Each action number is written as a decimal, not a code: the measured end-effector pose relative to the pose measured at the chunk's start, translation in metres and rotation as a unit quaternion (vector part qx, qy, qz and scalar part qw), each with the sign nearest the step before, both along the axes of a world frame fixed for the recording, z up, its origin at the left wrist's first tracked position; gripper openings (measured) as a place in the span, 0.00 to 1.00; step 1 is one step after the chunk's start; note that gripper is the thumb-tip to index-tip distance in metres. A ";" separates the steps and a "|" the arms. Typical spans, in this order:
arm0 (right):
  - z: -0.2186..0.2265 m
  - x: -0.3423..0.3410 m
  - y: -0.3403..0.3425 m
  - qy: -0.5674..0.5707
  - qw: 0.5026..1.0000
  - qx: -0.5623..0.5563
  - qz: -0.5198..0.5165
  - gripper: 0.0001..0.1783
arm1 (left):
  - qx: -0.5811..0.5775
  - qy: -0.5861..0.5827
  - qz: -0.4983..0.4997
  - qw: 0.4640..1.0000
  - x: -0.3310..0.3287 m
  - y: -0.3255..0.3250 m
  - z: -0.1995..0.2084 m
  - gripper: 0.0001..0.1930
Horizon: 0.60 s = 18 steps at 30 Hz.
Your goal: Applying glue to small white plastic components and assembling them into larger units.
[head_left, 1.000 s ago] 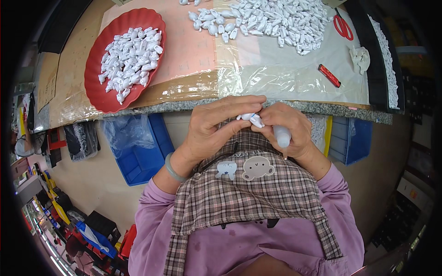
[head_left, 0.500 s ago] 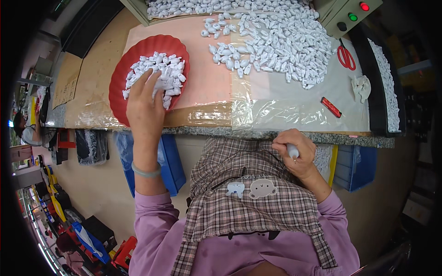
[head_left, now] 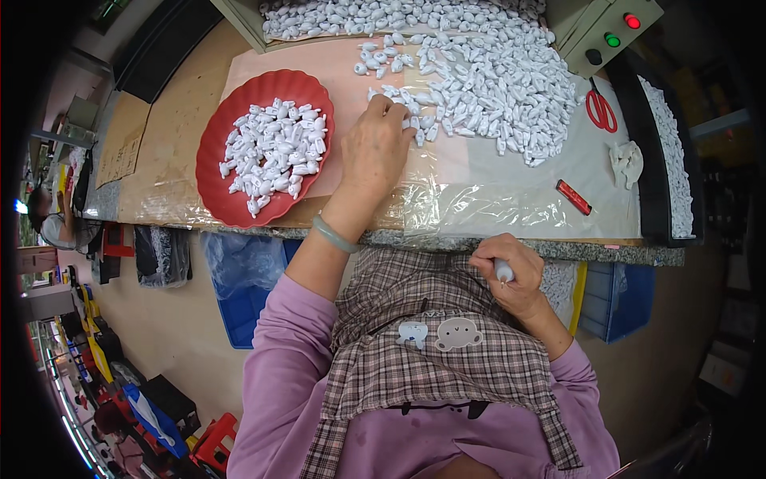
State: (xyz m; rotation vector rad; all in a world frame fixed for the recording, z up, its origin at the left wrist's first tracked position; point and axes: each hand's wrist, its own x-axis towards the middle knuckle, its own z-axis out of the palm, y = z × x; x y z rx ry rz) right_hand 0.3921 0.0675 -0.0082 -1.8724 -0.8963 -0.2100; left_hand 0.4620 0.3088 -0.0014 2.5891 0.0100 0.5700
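worktop (head_left: 622,253) bright | glare on clear tape (head_left: 421,207) | edges bent, corners black | far right dim

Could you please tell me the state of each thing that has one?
Left hand: at the white pieces, grip unclear
Right hand: closed around the bottle
Bottle: held
White pieces: loose, piled
Plate: holding white pieces
Scissors: lying flat
Red light: lit
Green light: lit
White wad: crumpled

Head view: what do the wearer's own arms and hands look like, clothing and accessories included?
Both the left hand and the right hand are ungloved. The left sleeve and right sleeve are plain light purple, ending partway along the forearms. A smooth, pale grey-green bangle circles the left wrist; no band shows on the right.
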 end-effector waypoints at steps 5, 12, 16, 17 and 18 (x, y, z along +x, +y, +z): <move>-0.001 0.000 0.001 0.032 0.999 0.011 -0.003 0.08 | 0.057 0.001 -0.004 0.998 0.004 -0.002 0.000 0.08; -0.001 0.003 -0.004 0.049 0.999 0.006 -0.003 0.07 | 0.017 -0.031 -0.104 0.994 -0.003 0.014 -0.010 0.08; 0.000 0.003 -0.004 0.126 0.991 -0.016 -0.028 0.09 | 0.020 -0.012 -0.135 0.991 -0.006 0.023 -0.016 0.09; -0.001 0.003 -0.004 0.199 0.979 0.005 -0.031 0.12 | 0.020 -0.012 -0.135 0.991 -0.007 0.022 -0.013 0.09; -0.002 0.004 -0.004 0.271 0.962 0.026 -0.035 0.16 | 0.024 0.003 -0.127 0.992 -0.010 0.021 -0.007 0.09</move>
